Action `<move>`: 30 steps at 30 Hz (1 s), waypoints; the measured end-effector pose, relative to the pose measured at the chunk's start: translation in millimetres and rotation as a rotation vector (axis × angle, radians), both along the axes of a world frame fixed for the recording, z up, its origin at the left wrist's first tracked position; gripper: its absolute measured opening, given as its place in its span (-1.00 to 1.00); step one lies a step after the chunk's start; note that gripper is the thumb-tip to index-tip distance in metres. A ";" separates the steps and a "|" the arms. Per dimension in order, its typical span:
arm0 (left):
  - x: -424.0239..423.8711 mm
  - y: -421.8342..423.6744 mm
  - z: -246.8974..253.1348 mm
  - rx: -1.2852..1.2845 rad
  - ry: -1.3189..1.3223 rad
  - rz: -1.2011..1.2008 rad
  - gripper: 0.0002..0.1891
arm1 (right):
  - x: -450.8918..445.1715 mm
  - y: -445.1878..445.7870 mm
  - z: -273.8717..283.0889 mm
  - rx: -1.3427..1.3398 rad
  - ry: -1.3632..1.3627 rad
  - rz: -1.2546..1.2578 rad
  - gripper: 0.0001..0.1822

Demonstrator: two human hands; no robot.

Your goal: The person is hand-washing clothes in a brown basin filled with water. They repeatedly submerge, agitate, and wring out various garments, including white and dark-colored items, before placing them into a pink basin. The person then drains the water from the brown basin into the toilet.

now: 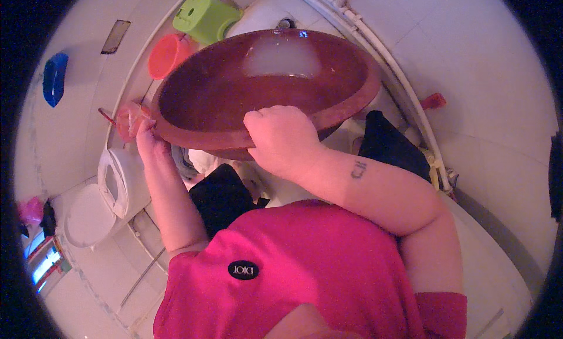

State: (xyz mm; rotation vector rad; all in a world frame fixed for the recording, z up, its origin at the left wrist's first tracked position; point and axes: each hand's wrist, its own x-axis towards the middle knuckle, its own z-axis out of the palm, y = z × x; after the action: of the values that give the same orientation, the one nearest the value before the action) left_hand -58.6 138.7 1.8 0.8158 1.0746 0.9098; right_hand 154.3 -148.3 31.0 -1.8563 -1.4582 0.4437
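A large reddish-brown basin (211,101) is held up and tilted in front of me, its opening facing up and away. My right hand (283,139) is closed over the near rim, knuckles on top. At the left end of the rim is my left hand (151,132), its fingers mostly hidden behind and under the basin. A pale glossy patch shows on the far inner wall; whether it is water or a reflection, I cannot tell. Black cloth (220,194) lies below the basin, partly covered by it and my arms.
Beyond the basin are a green plastic stool (202,18) and a red round tub (165,57). At left stands a white toilet (121,185) with a raised lid or seat. Pipes (387,57) run along the right wall. A blue holder (55,79) is on the left wall.
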 end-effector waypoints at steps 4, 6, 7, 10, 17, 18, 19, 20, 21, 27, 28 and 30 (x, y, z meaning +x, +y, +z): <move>-11.1 -22.7 14.1 -0.048 0.008 0.055 -0.54 | -12.2 -4.2 2.5 -0.077 0.024 0.064 -0.76; -19.7 -22.3 16.6 -0.045 0.008 0.037 -0.53 | -18.7 -7.9 6.6 -0.065 0.050 0.073 -0.76; -24.2 -20.4 17.0 -0.041 0.009 0.026 -0.52 | -20.9 -8.8 6.5 -0.048 0.048 0.079 -0.76; -39.9 -9.6 10.5 -0.017 -0.064 -0.060 -0.53 | -24.4 -11.7 4.0 -0.011 0.049 0.082 -0.77; -29.4 49.0 7.5 0.159 -0.050 -0.151 -0.73 | 14.9 -1.9 10.6 -0.009 0.047 -0.012 -0.76; -34.4 69.5 12.5 0.093 -0.044 -0.214 -0.75 | 23.1 0.9 15.6 -0.028 0.057 -0.015 -0.75; -10.0 60.3 24.5 0.020 -0.046 -0.287 -0.76 | 33.5 2.9 17.5 -0.054 0.059 -0.030 -0.74; 13.6 48.1 34.5 -0.050 0.002 -0.244 -0.78 | 42.2 3.6 18.4 -0.068 0.058 -0.030 -0.69; 25.0 44.2 44.7 -0.041 0.029 -0.234 -0.79 | 48.5 4.0 20.8 -0.063 0.051 -0.038 -0.68; 53.6 56.5 53.6 0.105 0.132 -0.202 -0.84 | 73.2 6.2 25.2 -0.039 0.057 -0.076 -0.63; 52.9 73.7 56.0 0.062 0.098 -0.160 -0.86 | 76.2 8.8 27.8 -0.045 0.056 -0.071 -0.63; 63.3 91.6 53.1 0.017 0.066 -0.140 -0.92 | 83.9 11.7 27.7 -0.039 0.047 -0.087 -0.62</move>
State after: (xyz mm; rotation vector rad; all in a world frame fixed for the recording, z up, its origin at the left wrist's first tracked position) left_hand 4.7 230.2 55.0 0.9287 1.0543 0.7792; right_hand 238.3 -136.6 58.8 -1.9192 -1.3414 0.4738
